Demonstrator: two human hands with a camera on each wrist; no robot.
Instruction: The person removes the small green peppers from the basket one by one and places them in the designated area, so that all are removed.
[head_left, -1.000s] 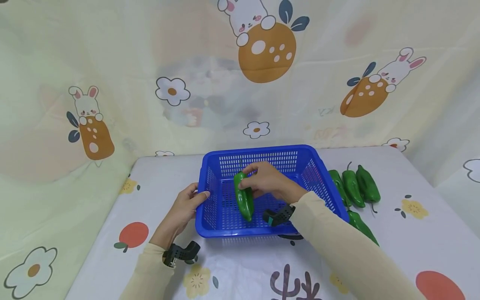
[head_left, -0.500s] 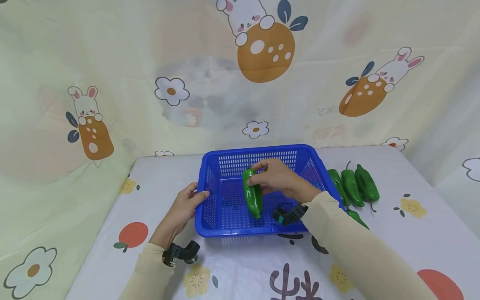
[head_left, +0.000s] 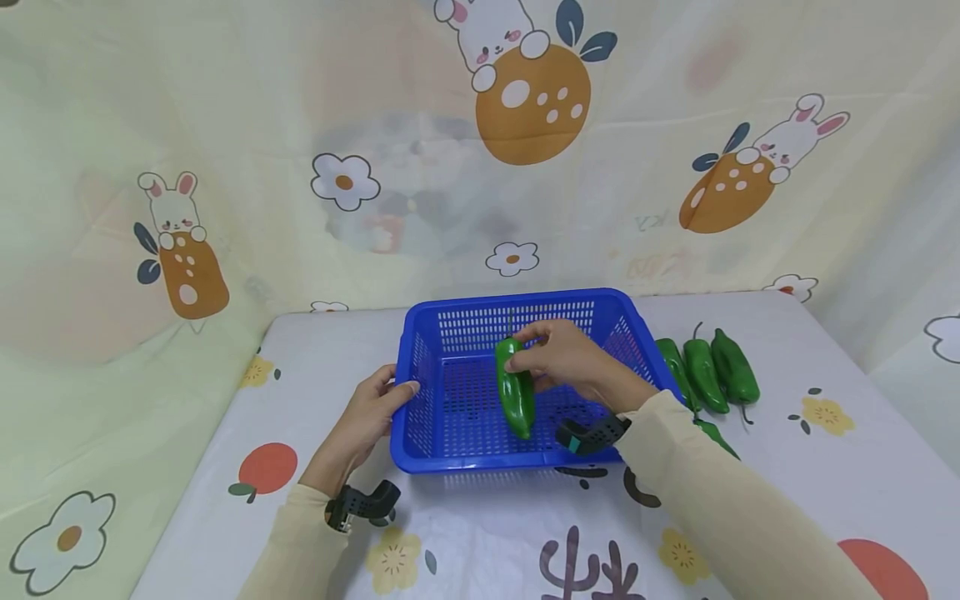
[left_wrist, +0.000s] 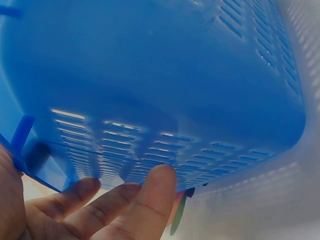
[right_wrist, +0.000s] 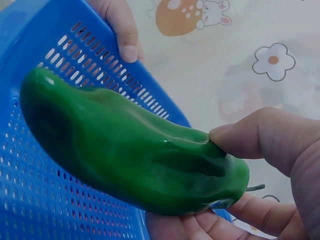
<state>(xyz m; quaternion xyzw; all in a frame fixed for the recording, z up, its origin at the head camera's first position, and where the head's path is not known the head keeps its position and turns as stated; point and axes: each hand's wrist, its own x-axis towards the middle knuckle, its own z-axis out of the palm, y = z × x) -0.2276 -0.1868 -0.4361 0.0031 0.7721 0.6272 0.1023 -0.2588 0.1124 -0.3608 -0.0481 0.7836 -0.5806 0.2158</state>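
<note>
My right hand [head_left: 566,358] grips a glossy green pepper [head_left: 515,392] near its stem end, holding it over the blue basket [head_left: 480,465]. In the right wrist view the pepper [right_wrist: 125,150] lies between the thumb above and the fingers below, its thin stem pointing right. My left hand [head_left: 372,408] holds the basket's left rim, thumb over the edge. From the left wrist, the fingers [left_wrist: 155,200] show beneath the slotted basket wall [left_wrist: 125,75] on the outer side.
Several more green peppers [head_left: 705,373] lie on the table right of the basket, one partly hidden by the right sleeve [head_left: 720,467]. The patterned tablecloth [head_left: 465,533] spreads in front. A printed curtain [head_left: 420,100] hangs behind the table.
My right hand has shifted a little to the right with the pepper, above the basket. The left hand and the basket have stayed where they were.
</note>
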